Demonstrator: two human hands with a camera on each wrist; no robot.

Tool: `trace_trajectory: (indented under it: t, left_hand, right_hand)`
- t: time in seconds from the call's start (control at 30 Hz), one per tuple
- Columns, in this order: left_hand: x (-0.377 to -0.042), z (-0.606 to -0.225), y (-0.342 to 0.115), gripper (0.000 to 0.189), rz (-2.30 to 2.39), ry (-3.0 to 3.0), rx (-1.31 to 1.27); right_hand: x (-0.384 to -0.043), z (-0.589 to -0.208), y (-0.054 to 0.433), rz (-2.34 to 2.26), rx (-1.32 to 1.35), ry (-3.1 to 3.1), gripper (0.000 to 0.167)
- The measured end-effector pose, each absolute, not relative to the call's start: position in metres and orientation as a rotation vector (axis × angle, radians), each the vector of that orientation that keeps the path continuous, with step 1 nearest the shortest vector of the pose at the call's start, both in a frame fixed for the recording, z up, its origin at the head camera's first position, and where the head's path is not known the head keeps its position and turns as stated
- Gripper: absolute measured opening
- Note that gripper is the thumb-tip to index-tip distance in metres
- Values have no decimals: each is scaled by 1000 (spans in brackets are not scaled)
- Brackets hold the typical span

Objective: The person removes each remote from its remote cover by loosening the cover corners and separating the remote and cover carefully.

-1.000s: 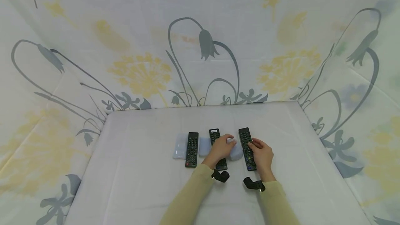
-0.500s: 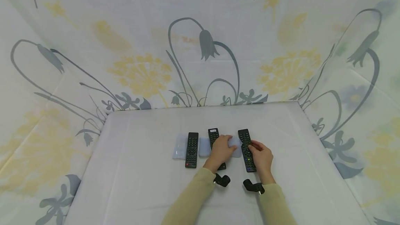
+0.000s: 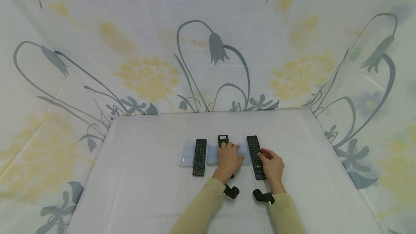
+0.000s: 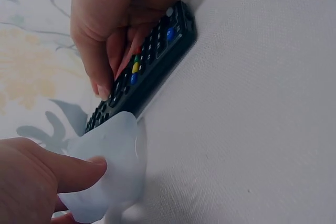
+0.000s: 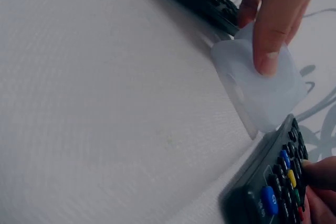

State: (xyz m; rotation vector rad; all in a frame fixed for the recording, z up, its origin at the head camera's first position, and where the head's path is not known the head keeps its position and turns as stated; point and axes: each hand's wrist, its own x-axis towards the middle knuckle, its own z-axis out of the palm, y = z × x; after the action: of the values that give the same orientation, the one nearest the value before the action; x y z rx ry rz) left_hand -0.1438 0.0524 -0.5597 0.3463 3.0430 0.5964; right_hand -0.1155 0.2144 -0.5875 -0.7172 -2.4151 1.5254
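In the head view, my right hand (image 3: 273, 167) holds the right edge of a black remote control (image 3: 252, 151) on the white table. In the left wrist view, its thumb lies on the buttons of that remote control (image 4: 122, 92). My left hand (image 3: 228, 163) reaches over the middle remote control (image 3: 222, 138), hiding much of it. Its thumb lies on a pale-blue translucent packet (image 4: 118, 153), pinching it against the fingers, which are partly hidden. In the right wrist view, the packet (image 5: 247, 72) spans between the middle and right remote controls.
A third black remote control (image 3: 199, 157) lies to the left. Further left sits a shiny pale-blue packet (image 3: 186, 153), and another pale-blue packet (image 3: 212, 154) lies between the left and middle remote controls. Floral cloth (image 3: 146, 78) walls the table (image 3: 146, 176) on three sides.
The left hand has drawn slightly left and nearer, and its fingers have come back over the middle remote control. The right hand and its remote control have shifted very little.
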Motion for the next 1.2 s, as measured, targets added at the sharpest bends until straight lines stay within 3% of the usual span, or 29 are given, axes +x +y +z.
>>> trace_trajectory:
  t: [0.73,1.2]
  left_hand:
    - [-136,-549,45,40,975,2993,388]
    - [-125,-545,-28,22,1569,3018,236]
  right_hand:
    - [-109,-592,215,1478,-713,-2385,28]
    - [-87,-593,230,1672,-631,-2233,27]
